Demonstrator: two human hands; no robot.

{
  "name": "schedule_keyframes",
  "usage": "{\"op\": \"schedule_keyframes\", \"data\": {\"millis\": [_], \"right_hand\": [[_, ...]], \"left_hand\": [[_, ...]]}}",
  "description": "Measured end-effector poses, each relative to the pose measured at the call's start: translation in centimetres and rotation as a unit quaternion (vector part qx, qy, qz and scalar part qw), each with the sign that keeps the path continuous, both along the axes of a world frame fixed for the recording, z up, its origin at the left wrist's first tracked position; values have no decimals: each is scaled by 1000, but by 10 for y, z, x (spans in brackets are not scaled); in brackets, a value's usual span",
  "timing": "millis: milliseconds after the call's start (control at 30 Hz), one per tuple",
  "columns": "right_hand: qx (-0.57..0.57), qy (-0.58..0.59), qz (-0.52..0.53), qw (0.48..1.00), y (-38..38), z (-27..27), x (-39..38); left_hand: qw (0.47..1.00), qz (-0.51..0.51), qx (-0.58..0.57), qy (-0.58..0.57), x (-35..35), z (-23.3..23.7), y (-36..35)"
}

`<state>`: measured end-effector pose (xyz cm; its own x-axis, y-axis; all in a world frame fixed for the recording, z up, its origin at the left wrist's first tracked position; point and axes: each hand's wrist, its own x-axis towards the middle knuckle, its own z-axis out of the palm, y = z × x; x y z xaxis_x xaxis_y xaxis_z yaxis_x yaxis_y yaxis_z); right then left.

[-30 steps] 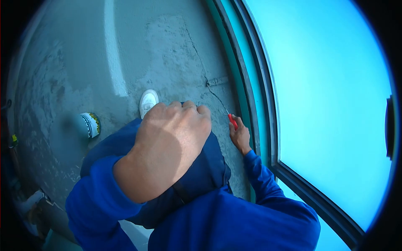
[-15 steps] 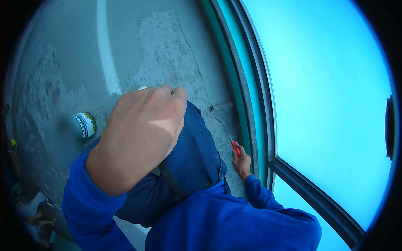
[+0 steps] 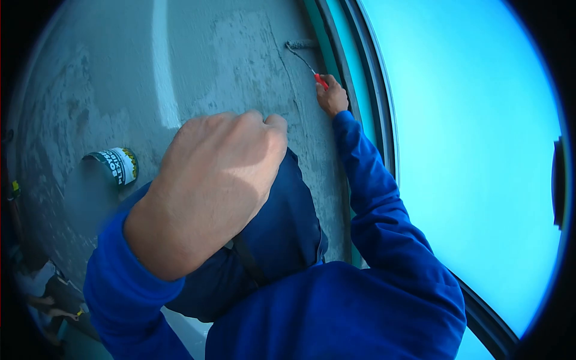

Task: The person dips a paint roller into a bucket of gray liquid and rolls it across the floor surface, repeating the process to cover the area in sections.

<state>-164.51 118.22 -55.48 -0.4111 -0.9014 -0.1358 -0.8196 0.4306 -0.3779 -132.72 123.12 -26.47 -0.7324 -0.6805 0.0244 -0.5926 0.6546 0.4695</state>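
My right hand grips the red handle of a paint roller, reaching forward beside the window frame. The roller's narrow sleeve rests on the grey floor close to the wall base. Nearer the camera, my left hand is closed above my knee, its back facing me. Its fingertips are hidden, so I cannot make out what it holds. The floor has a smooth grey coat in places and rougher, patchy areas elsewhere, with a thin crack-like line running toward the roller.
A tin with a printed label stands left of my left hand, partly covered by a blur. A dark frame and a bright glass pane border my right side. Another person's hand shows at the lower left.
My right hand has pushed the paint roller forward along the wall base, and that arm is now stretched out. My left hand has shifted slightly right in view.
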Motion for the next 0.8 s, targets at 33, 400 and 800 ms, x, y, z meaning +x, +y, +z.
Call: {"op": "schedule_keyframes", "data": {"millis": [33,400,800], "right_hand": [[23,2,-9,1000,-3,3,0],[113,-22,-33,993,289,39,-1],[51,-49,-7,997,260,18,25]], "left_hand": [[1000,1,2,3,0,0,1],[998,3,50,-33,-7,5,-9],[994,-19,18,-102,-13,3,2]]}}
